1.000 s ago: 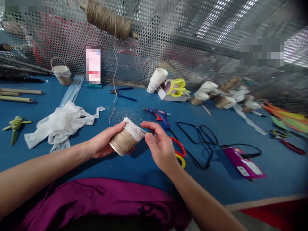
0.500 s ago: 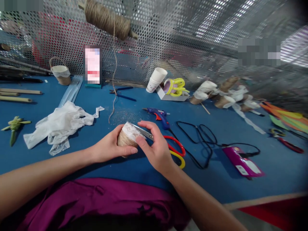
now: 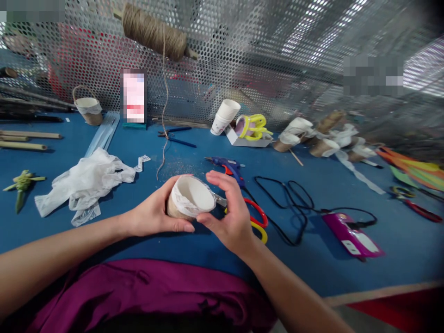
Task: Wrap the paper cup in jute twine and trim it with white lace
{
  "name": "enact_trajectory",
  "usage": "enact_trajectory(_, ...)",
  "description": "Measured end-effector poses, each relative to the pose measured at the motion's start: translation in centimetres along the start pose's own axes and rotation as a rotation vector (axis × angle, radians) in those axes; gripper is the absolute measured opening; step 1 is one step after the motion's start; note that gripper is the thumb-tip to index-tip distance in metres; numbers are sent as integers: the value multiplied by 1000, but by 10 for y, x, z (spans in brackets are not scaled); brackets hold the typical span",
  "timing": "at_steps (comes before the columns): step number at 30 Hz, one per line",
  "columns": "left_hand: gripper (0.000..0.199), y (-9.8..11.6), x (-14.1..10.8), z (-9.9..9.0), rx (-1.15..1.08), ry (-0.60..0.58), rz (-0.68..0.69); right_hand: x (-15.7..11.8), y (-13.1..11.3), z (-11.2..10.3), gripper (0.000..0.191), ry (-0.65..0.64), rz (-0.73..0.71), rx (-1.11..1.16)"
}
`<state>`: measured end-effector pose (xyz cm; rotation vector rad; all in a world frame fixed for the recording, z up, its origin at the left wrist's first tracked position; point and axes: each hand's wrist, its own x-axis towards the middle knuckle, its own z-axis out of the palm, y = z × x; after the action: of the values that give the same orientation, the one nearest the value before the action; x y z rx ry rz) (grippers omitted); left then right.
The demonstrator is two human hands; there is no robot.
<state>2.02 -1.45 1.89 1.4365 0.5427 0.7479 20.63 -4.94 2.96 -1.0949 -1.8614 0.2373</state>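
A paper cup [image 3: 196,194] wrapped in twine, with white lace around its rim, is tilted so that its white inside shows. My left hand [image 3: 156,208] is wrapped round its left side and holds it. On the right, my right hand [image 3: 231,212] is curved with thumb and fingers apart, the thumb tip close to the rim. Scissors with red and yellow handles [image 3: 258,213] lie on the table behind my right hand, their metal part partly hidden by it.
A glue gun [image 3: 231,167] with a black cord lies beyond my hands. White lace [image 3: 92,180] is heaped at left. Stacked cups [image 3: 225,116], pliers [image 3: 180,138] and a small handled basket [image 3: 89,111] are farther back. A purple pouch [image 3: 354,236] is at right.
The cup has tipped so its opening now faces up towards me. My right fingers have spread away from the lace edge, and the scissors' metal part now shows behind them.
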Motion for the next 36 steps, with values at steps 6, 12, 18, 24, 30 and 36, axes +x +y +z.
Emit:
enact_trajectory(6,69,7,0,-1,-186,-106,-102,-2,5,-1,59,-76,183,243)
enact_trajectory(12,66,9,0,-5,-361,-199,-184,0,13,-4,60,-90,236,284)
enact_trajectory(18,60,6,1,-8,-550,-220,-248,2,12,-6,49,-30,271,277)
enact_trajectory(24,56,0,2,-4,-571,-195,-267,-1,0,0,59,-45,272,288)
enact_trajectory(30,60,1,1,-3,-556,-219,-289,1,-1,1,53,-73,308,268)
enact_trajectory(36,57,3,2,-5,-497,-197,-255,0,3,0,52,-86,228,218)
